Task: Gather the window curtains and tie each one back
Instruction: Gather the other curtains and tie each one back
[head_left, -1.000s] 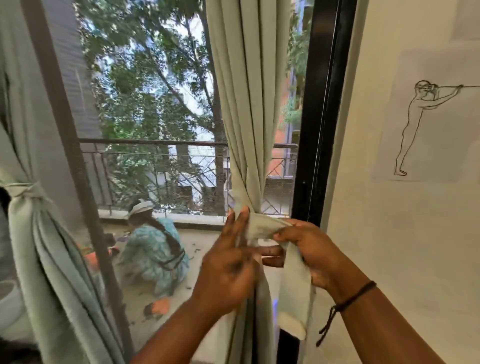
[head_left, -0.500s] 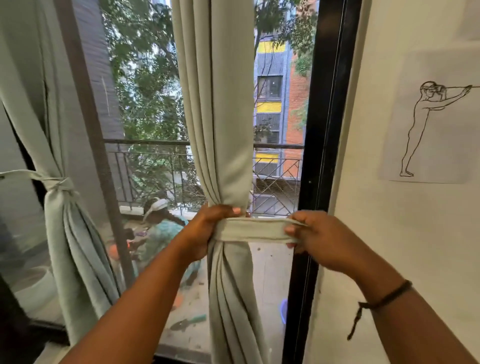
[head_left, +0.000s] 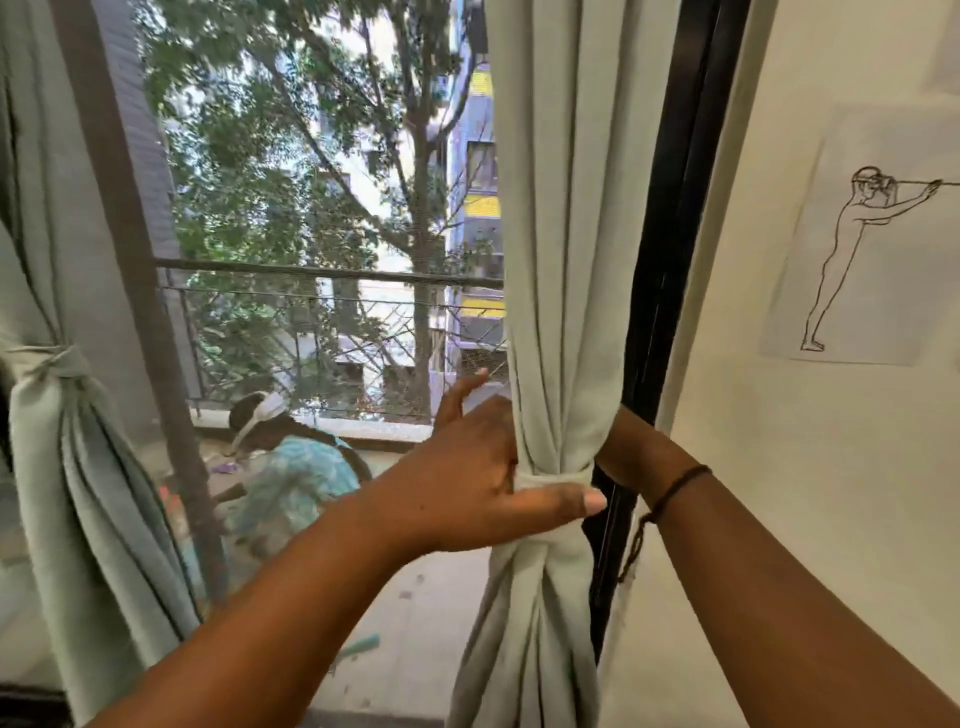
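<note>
The pale green right curtain hangs bunched beside the black window frame. A matching tie band circles it at waist height. My left hand clasps the bundle at the band, thumb across the front and fingers going round the back, index finger raised. My right hand reaches behind the curtain from the right; only its wrist with a dark cord bracelet shows. The left curtain hangs at the far left, gathered, with its own band knotted round it.
The black window frame meets a cream wall on the right, where a line drawing is pinned. A dark upright bar divides the glass. Outside are a balcony railing and a crouching person.
The band was stretched flat between both hands in front of the curtain. Now it is cinched round the bundle, my right hand has gone behind the curtain and my left thumb lies across the front.
</note>
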